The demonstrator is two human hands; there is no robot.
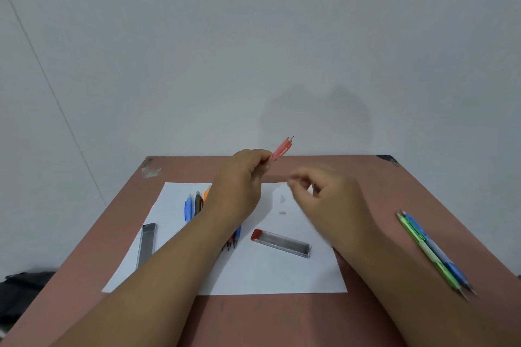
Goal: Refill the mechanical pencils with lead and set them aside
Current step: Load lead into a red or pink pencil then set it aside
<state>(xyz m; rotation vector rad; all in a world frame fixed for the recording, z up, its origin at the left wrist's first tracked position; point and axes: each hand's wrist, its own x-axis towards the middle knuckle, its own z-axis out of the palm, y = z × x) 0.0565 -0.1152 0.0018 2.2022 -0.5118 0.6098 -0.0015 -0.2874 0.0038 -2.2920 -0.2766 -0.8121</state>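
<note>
My left hand grips a pink mechanical pencil, its far end raised above the table's back edge. My right hand hovers just right of it, blurred, fingers curled with fingertips pinched together; whether a lead is between them I cannot tell. A lead case with a red cap lies on the white paper. A second grey lead case lies at the paper's left. Blue, black and orange pencils lie partly under my left forearm.
Two pencils, green and blue, lie side by side on the brown table at the right. A small white piece sits on the paper. A dark object lies below the table's left side.
</note>
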